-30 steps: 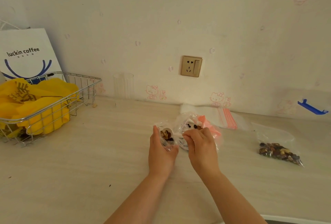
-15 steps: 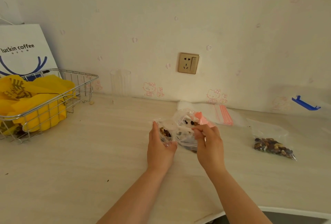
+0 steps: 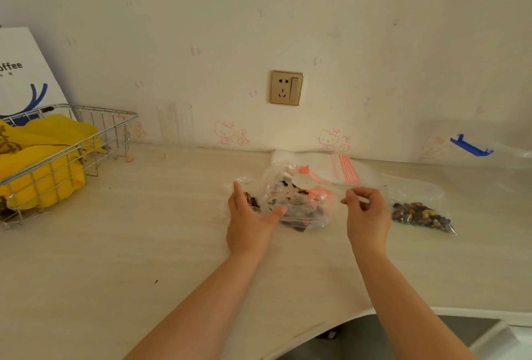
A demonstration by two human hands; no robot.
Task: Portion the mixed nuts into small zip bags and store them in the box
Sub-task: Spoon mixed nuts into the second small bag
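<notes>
My left hand (image 3: 250,217) holds a small zip bag (image 3: 251,200) with a few nuts in it, upright on the counter. Just right of it lies the large clear bag of mixed nuts (image 3: 299,211), open and crumpled, with pink plastic inside. My right hand (image 3: 366,211) pinches the clear handle of a small spoon (image 3: 302,180), whose white bowl hovers over the large bag's mouth. A filled small bag of nuts (image 3: 419,213) lies to the right. The clear box with a blue latch (image 3: 472,146) stands at the far right against the wall.
A stack of zip bags with red stripes (image 3: 344,168) lies by the wall. A wire basket (image 3: 72,146) with yellow bags stands at the left, in front of a paper bag (image 3: 23,77). A clear glass (image 3: 174,125) stands by the wall. The sink edge (image 3: 403,319) is bottom right.
My right hand has moved right, away from the large bag's mouth, and now holds the spoon out over it. My left hand keeps hold of the small bag.
</notes>
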